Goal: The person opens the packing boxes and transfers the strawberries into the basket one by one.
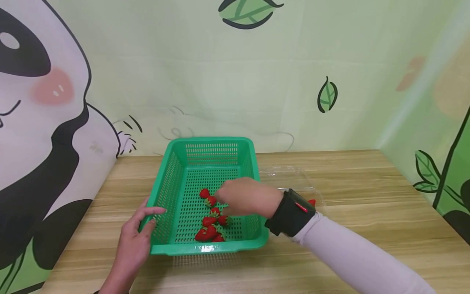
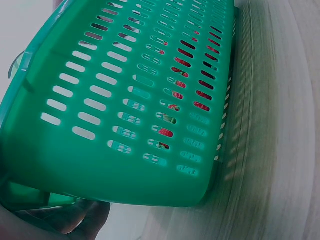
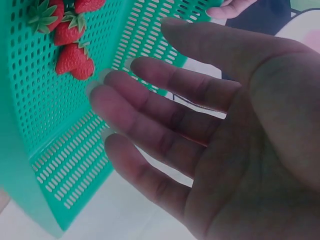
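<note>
A green plastic basket (image 1: pixel 211 247) with slotted walls stands on the table and holds several red strawberries (image 1: pixel 209 221) with green leaf caps, mostly in its near half. My left hand (image 1: pixel 135 230) grips the basket's left rim near the front corner, thumb and index finger reaching over it. In the left wrist view, red fruit shows through the slots of the basket wall (image 2: pixel 100 160). Over the basket's right half hangs my right hand (image 1: pixel 240 196), beside the strawberries. Its fingers (image 3: pixel 150 115) are loosely extended and hold nothing in the right wrist view.
Right of the basket lies a clear plastic container (image 1: pixel 286 176), partly covered by my right forearm. A bit of red fruit (image 1: pixel 311 202) peeks out beyond the black wrist strap (image 1: pixel 291 214). A printed panda backdrop (image 1: pixel 279 90) rises behind the wooden table (image 1: pixel 352 179).
</note>
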`<state>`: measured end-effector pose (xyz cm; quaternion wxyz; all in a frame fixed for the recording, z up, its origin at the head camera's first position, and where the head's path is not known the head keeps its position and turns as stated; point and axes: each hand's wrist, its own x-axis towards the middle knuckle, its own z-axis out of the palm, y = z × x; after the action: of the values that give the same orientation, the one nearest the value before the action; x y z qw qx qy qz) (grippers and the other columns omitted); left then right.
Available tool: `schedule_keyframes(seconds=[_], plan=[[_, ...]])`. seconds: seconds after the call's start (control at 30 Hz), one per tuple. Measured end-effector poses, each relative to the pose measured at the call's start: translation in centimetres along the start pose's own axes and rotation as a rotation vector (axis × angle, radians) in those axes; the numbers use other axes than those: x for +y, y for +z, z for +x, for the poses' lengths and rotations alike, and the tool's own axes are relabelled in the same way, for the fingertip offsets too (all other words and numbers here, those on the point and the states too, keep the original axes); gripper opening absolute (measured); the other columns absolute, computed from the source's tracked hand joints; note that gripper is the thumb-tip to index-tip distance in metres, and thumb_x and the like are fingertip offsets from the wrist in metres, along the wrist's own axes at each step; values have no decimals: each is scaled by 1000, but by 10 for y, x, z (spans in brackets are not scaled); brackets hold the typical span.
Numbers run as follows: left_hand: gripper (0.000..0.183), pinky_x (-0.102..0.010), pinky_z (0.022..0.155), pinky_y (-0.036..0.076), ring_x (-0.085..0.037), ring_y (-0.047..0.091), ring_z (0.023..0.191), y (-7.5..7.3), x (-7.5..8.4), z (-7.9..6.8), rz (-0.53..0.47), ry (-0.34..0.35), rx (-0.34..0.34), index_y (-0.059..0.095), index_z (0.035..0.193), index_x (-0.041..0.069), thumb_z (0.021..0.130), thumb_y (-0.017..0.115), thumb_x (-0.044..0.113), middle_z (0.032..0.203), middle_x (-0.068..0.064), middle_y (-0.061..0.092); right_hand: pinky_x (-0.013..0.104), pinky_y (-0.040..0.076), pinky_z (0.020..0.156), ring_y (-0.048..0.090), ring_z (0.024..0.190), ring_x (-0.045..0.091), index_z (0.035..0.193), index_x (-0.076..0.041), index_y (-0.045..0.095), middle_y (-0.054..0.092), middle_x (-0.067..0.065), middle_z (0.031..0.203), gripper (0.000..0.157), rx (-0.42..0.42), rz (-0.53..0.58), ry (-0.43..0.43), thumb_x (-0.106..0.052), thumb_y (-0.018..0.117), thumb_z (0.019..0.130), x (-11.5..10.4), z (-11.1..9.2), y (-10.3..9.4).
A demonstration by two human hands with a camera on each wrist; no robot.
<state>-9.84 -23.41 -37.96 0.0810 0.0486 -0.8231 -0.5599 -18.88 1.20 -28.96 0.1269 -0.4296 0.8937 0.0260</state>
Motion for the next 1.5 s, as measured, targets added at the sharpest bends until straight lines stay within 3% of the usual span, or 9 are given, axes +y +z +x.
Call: schedule_keyframes(seconds=[0.27, 0.5, 0.73, 1.13, 1.3, 1.5], plan=[[29, -46, 100, 31, -20, 19, 138, 0, 1, 0, 4, -8, 6, 59, 118, 5, 94, 41, 7, 153, 6, 23, 25, 41, 58, 48, 63, 8, 79, -14, 58, 52, -8, 68, 13, 52, 68, 7, -25, 64, 85, 13, -22, 0], [29, -47, 101, 30, -20, 19, 138, 0, 1, 0, -4, -11, 5, 59, 117, 6, 95, 41, 7, 153, 6, 23, 24, 31, 53, 34, 55, 8, 67, -14, 48, 35, -7, 58, 26, 85, 98, 21, -25, 63, 85, 27, -35, 6], [29, -48, 103, 27, -21, 17, 139, 1, 2, 0, -8, -13, 4, 59, 117, 5, 95, 41, 7, 153, 5, 23, 25, 31, 52, 35, 55, 9, 66, -14, 46, 35, -7, 59, 27, 103, 89, 53, -24, 62, 86, 35, -50, 8], [30, -44, 100, 32, -20, 18, 138, 0, 2, 0, 1, -25, -3, 58, 119, 7, 96, 40, 9, 153, 8, 21, 25, 32, 49, 38, 52, 10, 66, -15, 49, 39, -6, 57, 19, 139, 80, 116, -8, 51, 84, 50, -67, 16], [30, -45, 100, 32, -21, 17, 138, 0, 2, 0, 0, -27, -1, 58, 119, 7, 95, 40, 9, 153, 8, 21, 25, 31, 50, 36, 53, 11, 68, -15, 52, 38, -6, 57, 18, 145, 56, 117, -12, 54, 85, 56, -71, 21], [30, -48, 102, 29, -22, 16, 139, 1, 3, 0, -6, -27, -2, 58, 119, 7, 95, 40, 8, 153, 7, 20, 29, 39, 54, 42, 58, 12, 78, -12, 61, 48, -6, 63, 10, 90, 40, 150, -18, 60, 86, 64, -76, 27]])
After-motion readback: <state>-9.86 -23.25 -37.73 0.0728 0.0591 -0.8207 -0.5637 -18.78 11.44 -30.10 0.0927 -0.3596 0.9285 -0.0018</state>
